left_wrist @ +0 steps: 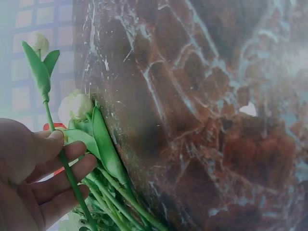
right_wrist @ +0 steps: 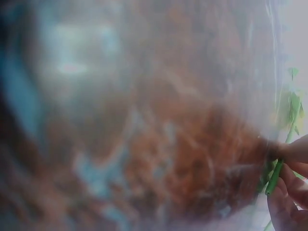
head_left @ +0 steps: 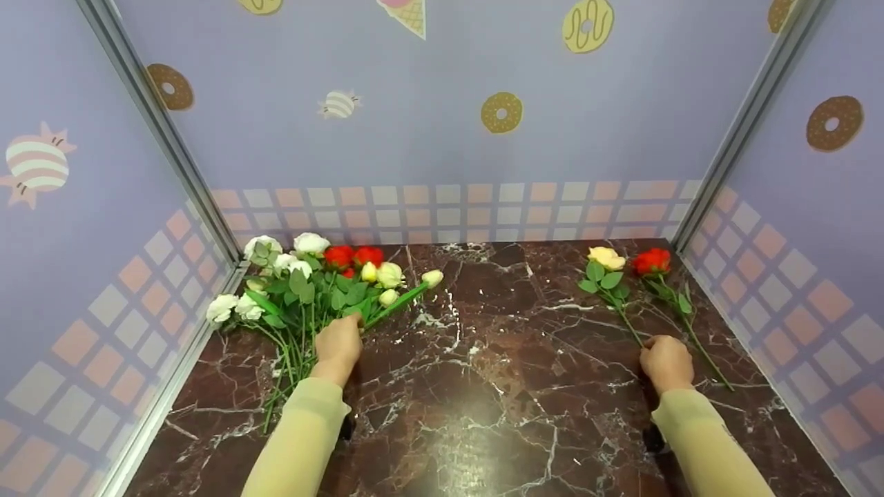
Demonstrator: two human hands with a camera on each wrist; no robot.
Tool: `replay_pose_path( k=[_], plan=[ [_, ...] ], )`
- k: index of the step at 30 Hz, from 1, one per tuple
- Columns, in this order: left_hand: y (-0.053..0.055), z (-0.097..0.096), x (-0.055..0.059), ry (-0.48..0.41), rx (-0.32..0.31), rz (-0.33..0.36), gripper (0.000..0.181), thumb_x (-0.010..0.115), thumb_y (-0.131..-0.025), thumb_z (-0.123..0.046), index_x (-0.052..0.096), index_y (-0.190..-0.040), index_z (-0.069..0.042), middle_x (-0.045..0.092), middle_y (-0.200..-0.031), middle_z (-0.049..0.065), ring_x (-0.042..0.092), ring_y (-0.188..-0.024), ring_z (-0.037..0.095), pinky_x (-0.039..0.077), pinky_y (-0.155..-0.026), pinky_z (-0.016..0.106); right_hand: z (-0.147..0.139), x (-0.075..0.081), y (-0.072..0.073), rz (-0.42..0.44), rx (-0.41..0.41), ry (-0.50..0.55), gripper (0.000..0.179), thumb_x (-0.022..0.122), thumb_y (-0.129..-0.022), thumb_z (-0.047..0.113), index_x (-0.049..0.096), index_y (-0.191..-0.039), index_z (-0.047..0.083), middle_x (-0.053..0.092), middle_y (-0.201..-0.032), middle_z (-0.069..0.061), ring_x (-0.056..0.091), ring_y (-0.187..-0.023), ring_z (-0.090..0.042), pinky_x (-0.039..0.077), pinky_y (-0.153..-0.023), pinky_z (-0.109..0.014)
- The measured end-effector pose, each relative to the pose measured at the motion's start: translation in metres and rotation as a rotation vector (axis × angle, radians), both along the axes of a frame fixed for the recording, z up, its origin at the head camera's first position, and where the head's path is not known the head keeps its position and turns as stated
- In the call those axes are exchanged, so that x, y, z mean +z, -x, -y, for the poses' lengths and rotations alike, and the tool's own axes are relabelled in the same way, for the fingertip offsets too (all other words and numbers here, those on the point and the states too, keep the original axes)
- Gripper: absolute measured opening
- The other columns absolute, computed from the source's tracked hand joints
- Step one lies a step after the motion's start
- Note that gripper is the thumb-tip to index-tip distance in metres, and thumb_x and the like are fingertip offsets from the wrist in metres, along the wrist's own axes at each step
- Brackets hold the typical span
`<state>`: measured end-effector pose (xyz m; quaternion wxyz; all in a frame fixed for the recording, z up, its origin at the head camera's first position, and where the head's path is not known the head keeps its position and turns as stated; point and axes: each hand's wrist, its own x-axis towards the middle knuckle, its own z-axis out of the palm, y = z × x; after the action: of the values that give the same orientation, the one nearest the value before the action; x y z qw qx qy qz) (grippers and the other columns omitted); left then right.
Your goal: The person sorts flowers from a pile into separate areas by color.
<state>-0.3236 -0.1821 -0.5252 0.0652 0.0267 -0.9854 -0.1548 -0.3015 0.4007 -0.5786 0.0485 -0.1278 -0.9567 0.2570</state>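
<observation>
My left hand (head_left: 339, 345) pinches the green stem of a white tulip (left_wrist: 38, 43) between thumb and fingers, at the right side of a pile of flowers. Another pale tulip (head_left: 432, 278) with a long leaf lies beside it, pointing to the right. White flowers (head_left: 221, 308) and red flowers (head_left: 368, 257) make up much of the pile. Over on the right, my right hand (head_left: 667, 364) pinches the lower stem of a pale yellow rose (head_left: 606, 259). The green stem end (right_wrist: 274, 179) pokes out between the fingers in the right wrist view.
A red flower (head_left: 652, 261) lies to the right of the yellow rose, its stem slanting toward the front. Dark marbled tabletop (head_left: 483, 386) stretches between the hands. Patterned panels (head_left: 442, 145) enclose the back and both sides.
</observation>
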Motion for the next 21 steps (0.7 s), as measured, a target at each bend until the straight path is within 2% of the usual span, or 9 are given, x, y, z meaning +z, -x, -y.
replay_pose_path(
  k=[6, 9, 12, 14, 18, 21],
  plan=[
    [0.001, 0.001, 0.005, -0.036, -0.004, -0.028, 0.028, 0.055, -0.099, 0.001, 0.073, -0.118, -0.012, 0.079, -0.105, 0.010, 0.071, -0.079, 0.033, 0.059, -0.073, 0.054, 0.007, 0.002, 0.003, 0.000, -0.023, -0.015, 0.042, 0.051, -0.101, 0.018, 0.060, -0.131, -0.009, 0.058, -0.128, -0.039, 0.056, -0.114, -0.060, 0.050, -0.094, -0.069],
    [0.001, 0.001, 0.007, -0.049, -0.002, -0.048, 0.027, 0.056, -0.100, -0.002, 0.072, -0.118, -0.012, 0.079, -0.104, 0.011, 0.071, -0.077, 0.033, 0.058, -0.072, 0.054, 0.015, 0.006, 0.006, -0.041, -0.050, -0.016, 0.043, 0.050, -0.102, 0.018, 0.055, -0.137, -0.007, 0.054, -0.133, -0.039, 0.049, -0.122, -0.060, 0.046, -0.101, -0.070],
    [0.001, 0.000, 0.008, -0.071, 0.000, -0.088, 0.020, 0.058, -0.103, -0.009, 0.072, -0.116, -0.013, 0.079, -0.098, 0.012, 0.069, -0.071, 0.033, 0.057, -0.069, 0.054, 0.028, 0.014, 0.009, -0.124, -0.064, -0.016, 0.042, 0.050, -0.101, 0.016, 0.054, -0.137, -0.006, 0.052, -0.135, -0.038, 0.044, -0.126, -0.060, 0.042, -0.106, -0.070],
    [0.001, -0.002, 0.010, -0.088, 0.001, -0.116, 0.017, 0.060, -0.104, -0.015, 0.072, -0.115, -0.013, 0.079, -0.094, 0.014, 0.067, -0.065, 0.033, 0.056, -0.065, 0.053, 0.037, 0.020, 0.012, -0.197, -0.060, -0.019, 0.039, 0.052, -0.100, 0.015, 0.056, -0.134, -0.006, 0.055, -0.133, -0.037, 0.046, -0.124, -0.059, 0.042, -0.105, -0.070],
    [0.001, -0.007, 0.013, -0.118, 0.005, -0.168, 0.018, 0.063, -0.103, -0.022, 0.072, -0.116, -0.014, 0.078, -0.091, 0.014, 0.064, -0.060, 0.031, 0.053, -0.058, 0.049, 0.060, 0.029, 0.017, -0.322, -0.020, -0.015, 0.035, 0.056, -0.098, 0.011, 0.060, -0.129, -0.005, 0.061, -0.124, -0.035, 0.053, -0.116, -0.056, 0.046, -0.100, -0.067],
    [0.000, -0.013, 0.015, -0.137, 0.005, -0.212, 0.017, 0.065, -0.102, -0.023, 0.073, -0.115, -0.015, 0.079, -0.092, 0.014, 0.066, -0.062, 0.033, 0.052, -0.056, 0.048, 0.079, 0.033, 0.019, -0.368, 0.030, -0.012, 0.033, 0.057, -0.097, 0.009, 0.063, -0.127, -0.005, 0.065, -0.120, -0.033, 0.058, -0.113, -0.054, 0.049, -0.096, -0.063]
  ],
)
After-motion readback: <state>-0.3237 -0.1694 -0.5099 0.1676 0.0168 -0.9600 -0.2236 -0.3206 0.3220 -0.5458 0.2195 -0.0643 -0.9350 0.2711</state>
